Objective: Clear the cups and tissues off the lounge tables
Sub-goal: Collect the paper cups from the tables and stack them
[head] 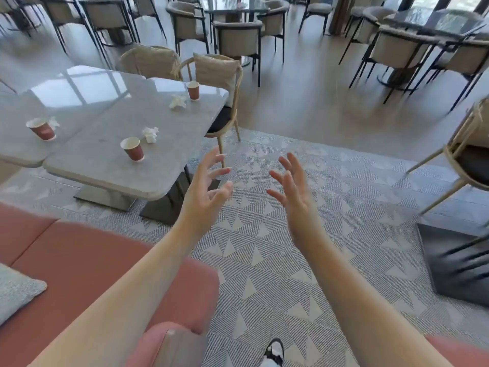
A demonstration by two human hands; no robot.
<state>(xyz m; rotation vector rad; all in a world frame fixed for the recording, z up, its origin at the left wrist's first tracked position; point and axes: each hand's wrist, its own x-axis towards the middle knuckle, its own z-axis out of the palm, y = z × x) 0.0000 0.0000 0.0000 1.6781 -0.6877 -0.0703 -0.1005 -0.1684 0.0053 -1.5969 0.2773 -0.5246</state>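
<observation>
Both hands are out in front over the patterned carpet, the left hand [209, 189] and right hand [291, 192] with fingers spread and holding nothing; just left of them the grey worktop [119, 170] carries three red paper cups, the nearest cup [132, 149] by its front edge, the far cup [193, 90] beside a chair, the left cup [42, 128] apart; crumpled tissues [150, 134] lie near each; the cups look light and crushable, possibly still holding liquid, so take them round the middle, gently.
</observation>
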